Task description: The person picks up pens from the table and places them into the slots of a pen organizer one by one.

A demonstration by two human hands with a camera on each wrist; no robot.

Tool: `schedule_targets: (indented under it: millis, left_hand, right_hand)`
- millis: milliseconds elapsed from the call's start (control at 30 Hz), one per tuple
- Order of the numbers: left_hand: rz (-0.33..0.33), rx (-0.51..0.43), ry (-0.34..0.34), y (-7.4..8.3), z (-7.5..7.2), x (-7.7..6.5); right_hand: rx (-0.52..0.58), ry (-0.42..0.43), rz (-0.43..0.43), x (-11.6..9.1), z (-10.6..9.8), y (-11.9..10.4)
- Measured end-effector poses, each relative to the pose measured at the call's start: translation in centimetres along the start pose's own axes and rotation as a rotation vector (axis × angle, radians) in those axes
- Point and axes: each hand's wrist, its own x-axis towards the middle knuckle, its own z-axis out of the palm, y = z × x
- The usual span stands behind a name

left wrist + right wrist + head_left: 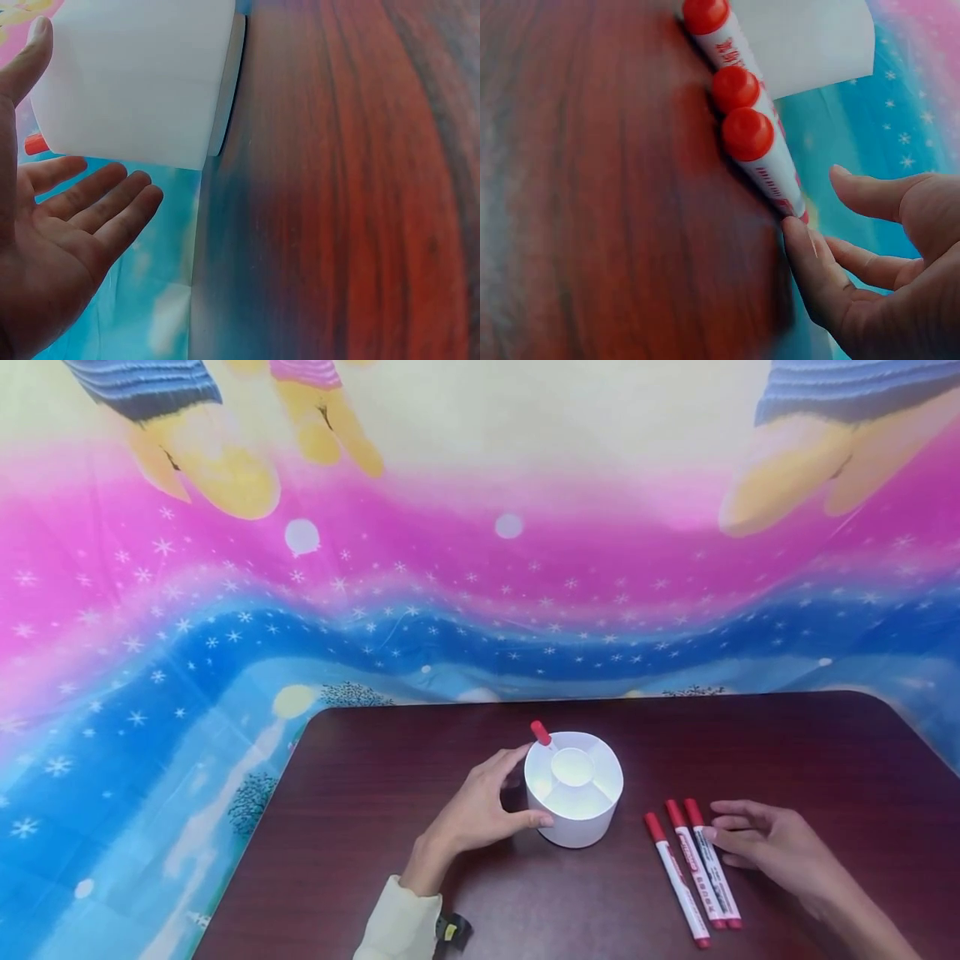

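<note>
A white round pen holder (pixel 573 827) with a small round cup in its middle and divided compartments stands upright on the table. One marker (pixel 540 732) with a red cap leans in its back-left compartment. My left hand (pixel 480 806) spreads around the holder's left side, thumb at the front wall; its fingers look straight in the left wrist view. Three red-capped white markers, a left one (pixel 681 885), a middle one (pixel 697 868) and a right one (pixel 716 868), lie on the table right of the holder. My right hand (pixel 780 852) is beside the right marker, fingers loosely bent, fingertips close to its cap end.
The dark brown wood-grain table (pixel 360 793) has rounded far corners. Behind it hangs a colourful cloth (pixel 450 568) with snowflakes and cartoon figures. A black strap (pixel 453 932) shows at my left sleeve (pixel 397 922).
</note>
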Motion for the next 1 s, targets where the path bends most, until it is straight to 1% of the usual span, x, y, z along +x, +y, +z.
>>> schedule_targets:
  millis: [233, 333, 467, 533, 833, 1000]
  left_hand:
    - [-0.003, 0.007, -0.011, -0.1, 0.1, 0.1]
    - [0.000, 0.002, -0.010, -0.1, 0.1, 0.1]
    - [0.002, 0.002, -0.013, -0.1, 0.2, 0.1]
    - [0.000, 0.007, -0.014, -0.1, 0.2, 0.1]
    - [0.006, 0.013, -0.010, -0.1, 0.2, 0.1]
    - [0.014, 0.013, -0.006, -0.1, 0.2, 0.1]
  right_hand:
    - [-0.016, 0.005, 0.027, 0.1, 0.4, 0.0]
    - [-0.056, 0.024, 0.034, 0.2, 0.7, -0.1]
    - [-0.121, 0.053, 0.021, 0.3, 1.2, -0.1]
    - [-0.130, 0.060, 0.018, 0.3, 1.3, -0.1]
    - [-0.137, 0.031, 0.026, 0.6, 1.3, -0.5]
    - [-0.103, -0.006, 0.028, 0.7, 0.9, -0.7]
